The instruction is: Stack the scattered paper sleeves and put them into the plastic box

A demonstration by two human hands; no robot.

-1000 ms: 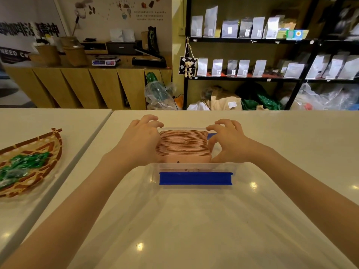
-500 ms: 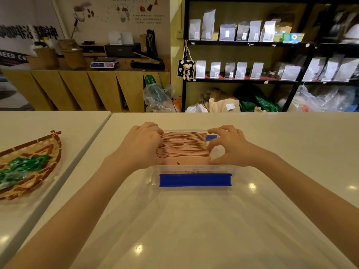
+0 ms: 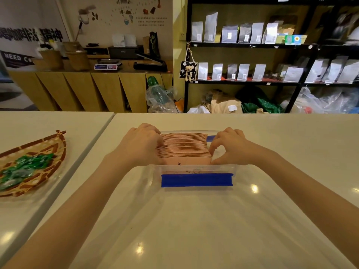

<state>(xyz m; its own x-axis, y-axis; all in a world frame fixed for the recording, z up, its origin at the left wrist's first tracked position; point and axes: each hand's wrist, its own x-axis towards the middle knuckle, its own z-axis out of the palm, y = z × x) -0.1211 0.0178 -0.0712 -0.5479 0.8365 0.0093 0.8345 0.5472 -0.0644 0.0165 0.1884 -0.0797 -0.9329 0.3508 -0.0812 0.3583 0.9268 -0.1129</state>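
Paper sleeves (image 3: 183, 148), pressed into one tidy stack, sit between the left hand (image 3: 138, 144) and the right hand (image 3: 229, 147), each closed against one end of the stack. They rest inside the clear plastic box (image 3: 194, 168) at the centre of the frame, blue tape (image 3: 196, 180) across its near wall. Around it spreads the pale worktop (image 3: 194, 220); a woven basket (image 3: 38, 166) lies at far left.
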